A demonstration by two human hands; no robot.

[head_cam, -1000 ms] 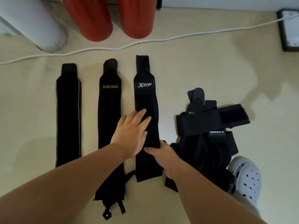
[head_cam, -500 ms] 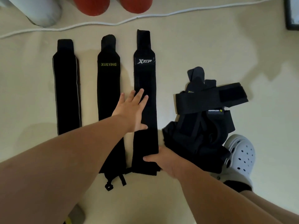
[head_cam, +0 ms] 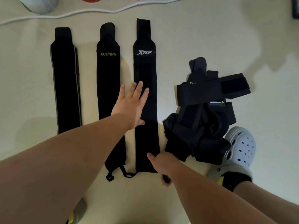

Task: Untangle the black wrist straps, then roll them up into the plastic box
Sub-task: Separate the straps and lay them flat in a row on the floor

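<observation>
Three flat black fabric wrist straps lie side by side on the cream floor (head_cam: 194, 38). Each has its long axis running straight away from the person and its narrow tab end pointing to the far side. The grey-edged strap (head_cam: 66, 81) is at the left, the XUEYING-lettered strap (head_cam: 108, 75) in the middle and the XTEP-lettered strap (head_cam: 145, 65) at the right.

The left hand (head_cam: 131, 104) lies palm down, its straight, spread fingers on the middle of the XTEP-lettered strap and pointing away. Its forearm reaches in from the lower left.

The right hand (head_cam: 161, 160) sits at that strap's near right corner with the thumb laid on the cloth — its other fingers are hidden, so their grip cannot be told.

Just to the right is a tangled heap of black straps (head_cam: 202, 120), which touches a grey perforated clog (head_cam: 239, 149). A white cable (head_cam: 97, 11) crosses the far floor.
</observation>
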